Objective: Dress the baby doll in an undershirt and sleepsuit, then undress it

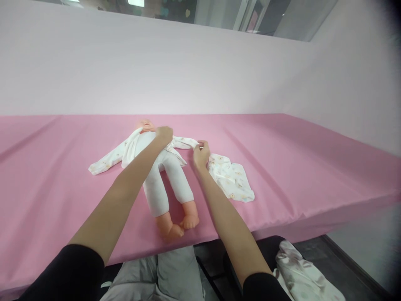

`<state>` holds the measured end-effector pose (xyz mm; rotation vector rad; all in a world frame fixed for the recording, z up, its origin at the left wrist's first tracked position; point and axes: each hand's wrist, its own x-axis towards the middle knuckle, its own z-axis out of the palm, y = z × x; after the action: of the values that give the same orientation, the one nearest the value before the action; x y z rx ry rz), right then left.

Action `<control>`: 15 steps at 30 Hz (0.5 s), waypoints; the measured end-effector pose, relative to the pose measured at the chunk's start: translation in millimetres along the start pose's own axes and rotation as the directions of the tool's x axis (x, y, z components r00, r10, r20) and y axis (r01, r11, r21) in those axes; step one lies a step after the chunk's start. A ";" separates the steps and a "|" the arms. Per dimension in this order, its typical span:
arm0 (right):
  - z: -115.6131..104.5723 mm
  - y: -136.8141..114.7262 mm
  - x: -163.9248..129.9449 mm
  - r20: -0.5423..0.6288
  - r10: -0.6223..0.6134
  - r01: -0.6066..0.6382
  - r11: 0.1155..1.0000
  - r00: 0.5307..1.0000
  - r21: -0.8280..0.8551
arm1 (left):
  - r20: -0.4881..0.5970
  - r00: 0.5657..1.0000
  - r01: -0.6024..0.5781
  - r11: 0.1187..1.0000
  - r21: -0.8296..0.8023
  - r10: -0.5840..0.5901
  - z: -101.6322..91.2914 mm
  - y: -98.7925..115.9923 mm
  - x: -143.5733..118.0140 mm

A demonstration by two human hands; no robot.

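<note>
A baby doll (155, 196) with a white cloth body lies on its back, its bare feet toward me. A white patterned baby shirt (108, 161) is spread open around its upper body, one sleeve stretched out to the left. My right hand (201, 154) pinches the cuff end of the other sleeve, pulled out to the right. Over the doll's shoulder on that side, my left hand (164, 134) is closed on the shirt near the top of that sleeve. The fingertips of the left hand are hidden, and my left forearm crosses the doll's chest.
White patterned baby pants (231, 177) lie folded or bunched to the right of my right hand. A pink cloth (282, 167) covers the table. A white wall (188, 71) rises behind it. Light fabric (307, 271) lies below the table's front edge at right.
</note>
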<state>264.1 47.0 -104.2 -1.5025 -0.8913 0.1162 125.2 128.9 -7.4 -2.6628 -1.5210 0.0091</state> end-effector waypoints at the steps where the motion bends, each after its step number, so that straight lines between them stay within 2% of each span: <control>1: 2.5 -3.4 -4.7 0.072 -0.071 0.069 0.997 0.995 0.030 | -0.020 0.999 0.043 0.999 0.011 -0.043 -1.9 -1.9 -1.8; 3: 8.9 -8.6 -14.2 0.246 -0.203 0.182 0.978 0.948 0.103 | -0.068 0.992 0.108 0.994 0.036 -0.105 -5.3 -6.7 -4.5; 5: 15.3 -12.2 -22.5 0.405 -0.292 0.244 0.955 0.866 0.168 | -0.101 0.984 0.149 0.988 0.049 -0.143 -7.3 -12.1 -5.2; 8: 21.2 -15.2 -30.5 0.534 -0.326 0.247 0.945 0.780 0.215 | -0.141 0.970 0.210 0.975 0.070 -0.199 -7.1 -19.3 -3.4; 11: 21.4 -17.0 -32.8 0.568 -0.315 0.230 0.948 0.760 0.218 | -0.158 0.961 0.239 0.969 0.070 -0.226 -3.7 -22.2 -2.1; 15: 19.8 -20.1 -32.9 0.566 -0.291 0.207 0.956 0.772 0.209 | -0.154 0.968 0.209 0.976 0.069 -0.196 0.1 -19.5 -6.3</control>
<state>221.1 41.3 -104.2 -1.2112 -1.5510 0.4632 105.2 133.4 -6.4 -2.3740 -1.6950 -0.1284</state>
